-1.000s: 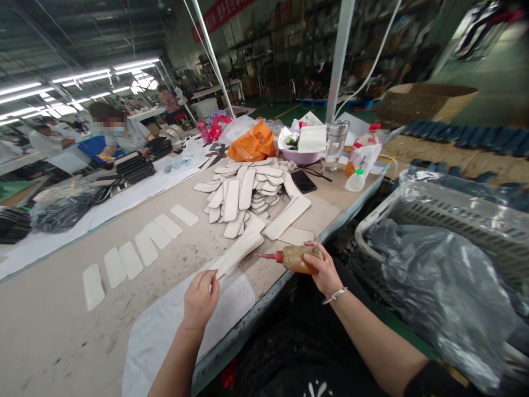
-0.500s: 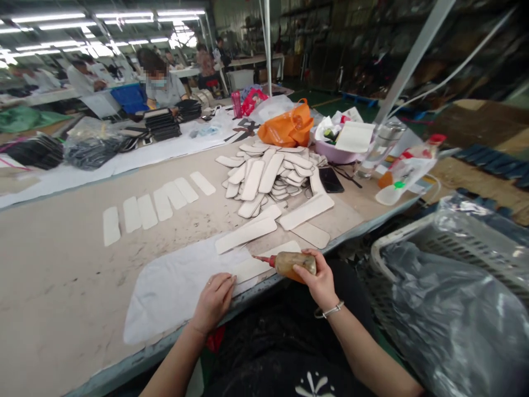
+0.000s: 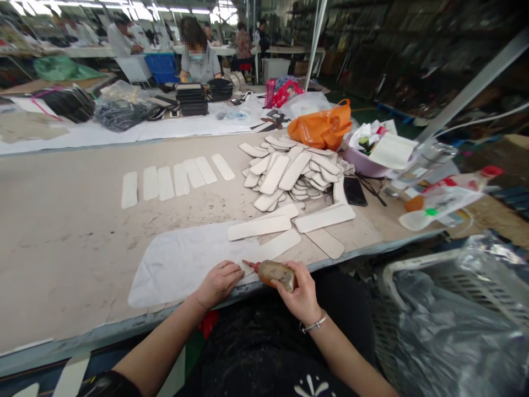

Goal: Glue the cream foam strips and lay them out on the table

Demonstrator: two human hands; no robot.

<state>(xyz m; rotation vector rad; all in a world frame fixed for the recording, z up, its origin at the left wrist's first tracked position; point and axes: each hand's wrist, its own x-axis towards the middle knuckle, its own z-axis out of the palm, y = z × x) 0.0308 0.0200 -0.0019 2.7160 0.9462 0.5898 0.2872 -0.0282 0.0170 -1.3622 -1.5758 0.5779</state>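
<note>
My right hand point(image 3: 301, 293) is wrapped round a squeeze bottle point(image 3: 276, 274) with amber-brown contents and a red nozzle. The bottle lies tilted nearly flat, its tip pointing left, close to the fingertips of my left hand point(image 3: 221, 283). Those fingers are closed together at the near left end of a pale strip point(image 3: 281, 243), which lies on a white cloth point(image 3: 173, 264) at the table edge. The bottle and right hand hide part of the strip. Just beyond it are other loose pale strips point(image 3: 259, 227).
A heap of pale, rounded pieces point(image 3: 275, 175) sits mid-table; several more point(image 3: 165, 183) form a row to its left. Behind are an orange bag point(image 3: 320, 128), a purple basin point(image 3: 366, 164) and a phone point(image 3: 354, 191). A plastic crate point(image 3: 425, 264) stands right. A co-worker point(image 3: 198, 55) sits opposite.
The bottle's nozzle has moved left along the strip, right up to my left fingertips. My left hand keeps to the strip's end. The camera view has swung left and tilted.
</note>
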